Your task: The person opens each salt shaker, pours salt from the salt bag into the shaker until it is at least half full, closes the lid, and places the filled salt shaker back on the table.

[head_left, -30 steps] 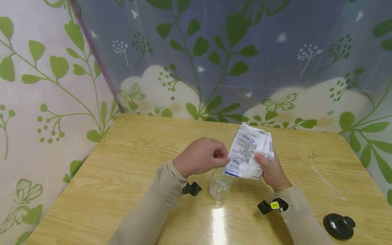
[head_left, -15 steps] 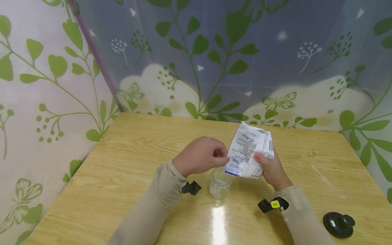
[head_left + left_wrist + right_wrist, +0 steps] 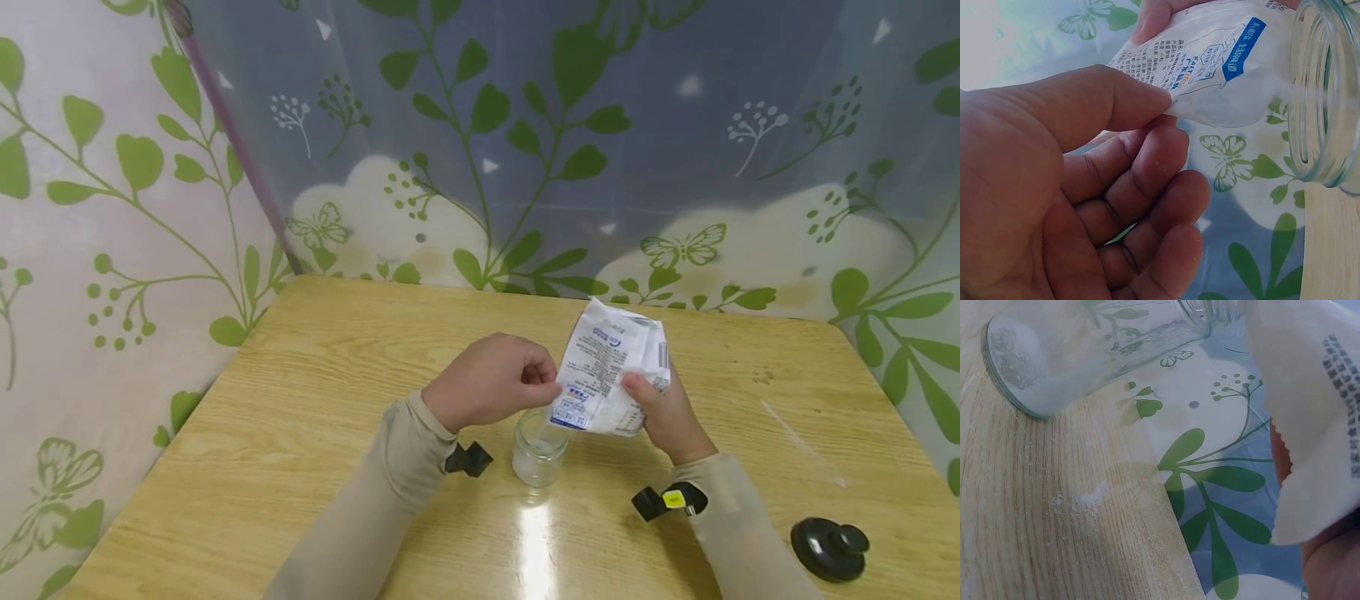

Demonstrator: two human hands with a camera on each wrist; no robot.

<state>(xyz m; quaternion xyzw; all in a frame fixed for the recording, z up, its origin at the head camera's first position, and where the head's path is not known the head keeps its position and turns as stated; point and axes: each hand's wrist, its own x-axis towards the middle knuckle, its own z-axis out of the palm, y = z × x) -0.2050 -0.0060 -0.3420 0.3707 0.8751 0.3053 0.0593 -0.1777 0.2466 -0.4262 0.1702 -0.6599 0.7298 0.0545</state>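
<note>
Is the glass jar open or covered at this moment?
Open: in the left wrist view, the glass jar has an uncovered mouth facing the packet.

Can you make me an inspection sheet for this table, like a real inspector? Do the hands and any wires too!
Surface: wooden table, with white spilled grains beside the jar.
Job's things: white packet tipped over an upright glass jar that has white grains at its bottom.
Clutter: round black knobbed object at the right; a pale streak near it, can't tell what.
Hands: left hand pinches the packet's corner; right hand holds the packet, thumb in front.
Cables: nothing seen.
Surroundings: back wall with leaves and butterflies.
</note>
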